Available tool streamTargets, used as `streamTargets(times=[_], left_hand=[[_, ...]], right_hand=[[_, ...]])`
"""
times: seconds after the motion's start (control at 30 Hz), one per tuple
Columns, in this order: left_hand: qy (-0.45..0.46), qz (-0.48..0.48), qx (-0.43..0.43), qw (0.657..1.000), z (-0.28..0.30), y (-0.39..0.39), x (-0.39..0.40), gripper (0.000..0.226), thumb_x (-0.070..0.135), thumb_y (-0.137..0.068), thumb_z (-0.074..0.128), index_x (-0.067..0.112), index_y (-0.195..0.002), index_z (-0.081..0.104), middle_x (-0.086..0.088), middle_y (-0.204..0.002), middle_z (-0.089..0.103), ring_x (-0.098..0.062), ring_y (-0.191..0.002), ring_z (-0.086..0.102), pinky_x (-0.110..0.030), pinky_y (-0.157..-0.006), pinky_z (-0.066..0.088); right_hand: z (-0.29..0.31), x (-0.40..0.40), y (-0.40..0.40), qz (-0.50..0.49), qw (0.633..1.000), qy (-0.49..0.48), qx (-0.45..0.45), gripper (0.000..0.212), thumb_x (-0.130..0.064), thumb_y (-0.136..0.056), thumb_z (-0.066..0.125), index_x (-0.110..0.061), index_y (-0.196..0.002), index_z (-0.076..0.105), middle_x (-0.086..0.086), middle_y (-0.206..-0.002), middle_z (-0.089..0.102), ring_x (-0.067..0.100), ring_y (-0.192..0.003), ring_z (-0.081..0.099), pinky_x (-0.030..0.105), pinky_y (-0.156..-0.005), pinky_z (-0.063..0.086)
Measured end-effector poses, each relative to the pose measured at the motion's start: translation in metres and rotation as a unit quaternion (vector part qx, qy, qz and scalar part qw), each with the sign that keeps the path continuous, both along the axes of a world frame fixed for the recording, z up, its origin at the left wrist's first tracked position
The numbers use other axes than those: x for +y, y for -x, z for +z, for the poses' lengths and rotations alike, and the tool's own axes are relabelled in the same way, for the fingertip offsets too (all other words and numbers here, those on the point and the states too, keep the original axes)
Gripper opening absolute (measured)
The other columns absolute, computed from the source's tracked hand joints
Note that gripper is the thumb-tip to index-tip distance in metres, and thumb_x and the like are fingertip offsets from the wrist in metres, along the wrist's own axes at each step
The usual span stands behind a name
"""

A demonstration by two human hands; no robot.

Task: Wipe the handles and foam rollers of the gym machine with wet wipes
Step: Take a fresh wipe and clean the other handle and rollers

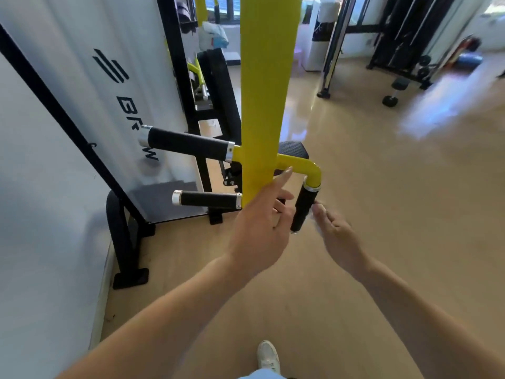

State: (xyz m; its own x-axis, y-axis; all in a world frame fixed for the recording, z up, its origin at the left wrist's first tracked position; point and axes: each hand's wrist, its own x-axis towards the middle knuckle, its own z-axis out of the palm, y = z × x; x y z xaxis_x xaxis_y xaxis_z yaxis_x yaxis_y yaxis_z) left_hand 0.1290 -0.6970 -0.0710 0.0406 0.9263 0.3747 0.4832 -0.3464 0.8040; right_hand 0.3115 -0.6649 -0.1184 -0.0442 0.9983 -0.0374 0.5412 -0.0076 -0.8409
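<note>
A yellow upright arm [262,105] of the gym machine hangs in the middle of the view. Three black grip handles branch from it: a long upper one [188,143] pointing left, a shorter lower one [207,199] pointing left, and a vertical one [302,209] under a yellow elbow at the right. My left hand [259,228] rests against the arm's lower end, fingers apart and index finger raised. My right hand [336,233] is blurred, fingertips curled just right of the vertical handle. A faint pale smear lies between them; I cannot make out a wipe.
A white weight-stack cover [114,86] with a black frame stands at the left, its foot [131,277] on the floor. A black padded seat [293,150] sits behind the yellow arm. More black racks and weights [410,50] stand at the back right. My shoe [269,356] shows below.
</note>
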Motion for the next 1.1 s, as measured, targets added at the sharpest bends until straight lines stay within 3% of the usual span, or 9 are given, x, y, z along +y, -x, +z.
streamTargets(times=[0.17,0.3,0.37,0.5,0.6,0.67,0.73,0.9,1.1], left_hand=[[0.027,0.02,0.157,0.987,0.018,-0.015,0.02,0.076,0.025,-0.1,0.051,0.048,-0.156,0.004,0.015,-0.091,0.062,-0.006,-0.078,0.061,-0.032,-0.073,0.057],[0.007,0.056,0.24,0.969,0.011,-0.015,0.023,0.094,0.029,-0.097,0.051,0.056,-0.146,-0.024,0.011,-0.082,0.066,-0.012,-0.066,0.062,-0.034,-0.064,0.058],[0.009,0.063,0.26,0.963,0.008,-0.014,0.024,0.097,0.03,-0.095,0.053,0.055,-0.145,-0.027,0.011,-0.082,0.066,-0.013,-0.063,0.061,-0.031,-0.061,0.057],[0.009,0.074,0.267,0.961,0.008,-0.019,0.024,0.1,0.03,-0.093,0.055,0.055,-0.146,-0.025,0.011,-0.08,0.066,-0.014,-0.061,0.061,-0.028,-0.057,0.054],[-0.004,0.081,0.281,0.956,0.003,-0.017,0.027,0.103,0.024,-0.091,0.057,0.055,-0.147,-0.024,0.013,-0.078,0.064,-0.013,-0.056,0.057,-0.025,-0.051,0.05],[-0.022,0.082,0.301,0.95,0.0,-0.015,0.029,0.104,0.021,-0.091,0.058,0.052,-0.148,-0.023,0.014,-0.076,0.063,-0.012,-0.052,0.055,-0.022,-0.048,0.045],[-0.02,0.081,0.307,0.948,-0.002,-0.015,0.031,0.106,0.019,-0.091,0.058,0.052,-0.147,-0.025,0.012,-0.074,0.064,-0.013,-0.053,0.056,-0.024,-0.049,0.048],[-0.011,0.089,0.304,0.948,-0.005,-0.016,0.035,0.107,0.016,-0.09,0.058,0.054,-0.147,-0.026,0.009,-0.073,0.065,-0.015,-0.053,0.057,-0.03,-0.052,0.055],[-0.015,0.09,0.3,0.95,-0.006,-0.018,0.037,0.104,0.017,-0.093,0.056,0.054,-0.146,-0.026,0.011,-0.077,0.064,-0.012,-0.053,0.056,-0.024,-0.049,0.048]], right_hand=[[-0.001,0.002,0.015,0.002,0.99,-0.108,0.094,0.04,-0.034,-0.111,0.031,-0.036,-0.145,0.05,-0.019,-0.122,0.065,-0.004,-0.108,0.059,0.011,-0.093,0.043],[-0.001,0.028,0.022,-0.246,0.915,-0.066,0.313,0.034,-0.042,-0.107,0.039,-0.029,-0.12,0.068,-0.013,-0.127,0.067,0.011,-0.118,0.063,0.038,-0.11,0.046],[0.007,0.036,0.019,-0.317,0.878,-0.001,0.358,0.035,-0.042,-0.107,0.04,-0.026,-0.122,0.067,-0.002,-0.126,0.067,0.008,-0.101,0.064,0.03,-0.096,0.052],[0.015,0.018,0.03,-0.143,0.943,0.025,0.3,0.041,-0.041,-0.108,0.036,-0.021,-0.118,0.07,-0.007,-0.1,0.072,-0.011,-0.078,0.062,0.008,-0.067,0.045],[-0.002,0.0,0.035,-0.022,0.969,-0.067,0.239,0.048,-0.047,-0.108,0.024,-0.033,-0.151,0.041,-0.014,-0.148,0.051,-0.014,-0.131,0.043,0.003,-0.103,0.03],[-0.022,0.0,0.029,0.038,0.976,-0.116,0.18,0.053,-0.051,-0.106,0.022,-0.038,-0.156,0.014,-0.017,-0.164,0.02,-0.001,-0.151,0.015,0.024,-0.123,0.015],[-0.039,0.01,0.022,0.056,0.985,-0.115,0.117,0.064,-0.055,-0.104,0.025,-0.03,-0.161,0.008,-0.011,-0.167,0.018,0.007,-0.154,0.014,0.039,-0.125,0.019],[-0.036,0.037,0.023,0.002,0.987,-0.15,0.06,0.046,-0.018,-0.105,0.05,-0.014,-0.151,0.043,-0.005,-0.132,0.062,0.02,-0.119,0.059,0.006,-0.092,0.041],[-0.015,0.049,0.029,-0.069,0.969,-0.211,0.106,0.044,-0.029,-0.095,0.067,-0.014,-0.136,0.06,-0.007,-0.113,0.07,0.008,-0.098,0.063,0.014,-0.082,0.047]])
